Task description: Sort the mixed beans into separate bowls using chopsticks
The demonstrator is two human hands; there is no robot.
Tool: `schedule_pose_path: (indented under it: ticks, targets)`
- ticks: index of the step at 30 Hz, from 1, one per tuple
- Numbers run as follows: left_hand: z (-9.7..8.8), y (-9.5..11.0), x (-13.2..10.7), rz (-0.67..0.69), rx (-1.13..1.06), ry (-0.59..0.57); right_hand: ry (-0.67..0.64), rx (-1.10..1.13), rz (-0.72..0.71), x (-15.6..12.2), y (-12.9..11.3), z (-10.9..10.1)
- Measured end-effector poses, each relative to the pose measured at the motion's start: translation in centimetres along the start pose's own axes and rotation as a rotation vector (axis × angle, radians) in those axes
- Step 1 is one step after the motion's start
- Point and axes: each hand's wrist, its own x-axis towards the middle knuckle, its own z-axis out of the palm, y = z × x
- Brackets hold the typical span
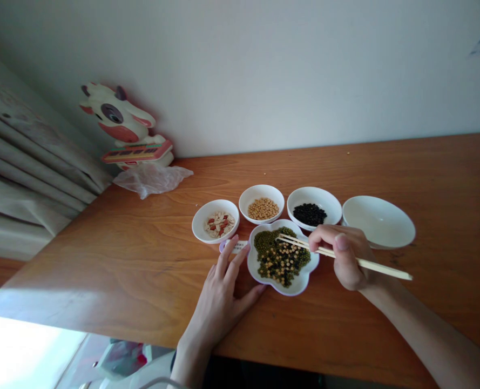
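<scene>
Mixed beans [282, 262] lie in a clover-shaped dish [291, 292] before you on the wooden tabletop [142, 243]. Your right hand [353, 248] has its fingers curled closed around chopsticks [381, 267], tips among the beans; whether they pinch one, I cannot tell. Your left hand [219, 300], fingers loosely spread, sits at the dish's left edge, gripping nothing visible. Round, smooth beans could slip from misaligned tips; too light a left-hand touch could let the dish skid.
</scene>
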Motion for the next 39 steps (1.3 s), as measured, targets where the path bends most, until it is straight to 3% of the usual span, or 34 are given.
schedule_pose_path:
  ticks: [17,26,39]
  targets:
    - [0.07,-0.05,0.11,-0.008,-0.011,-0.013,0.026,0.016,-0.044,-0.2,0.24,0.19]
    - [0.15,-0.21,-0.02,-0.009,-0.004,-0.014,-0.032,-0.025,-0.005,0.01,0.07,-0.28]
    - [0.05,-0.1,0.06,-0.002,-0.008,-0.014,0.013,-0.037,-0.026,0.23,-0.36,-0.29]
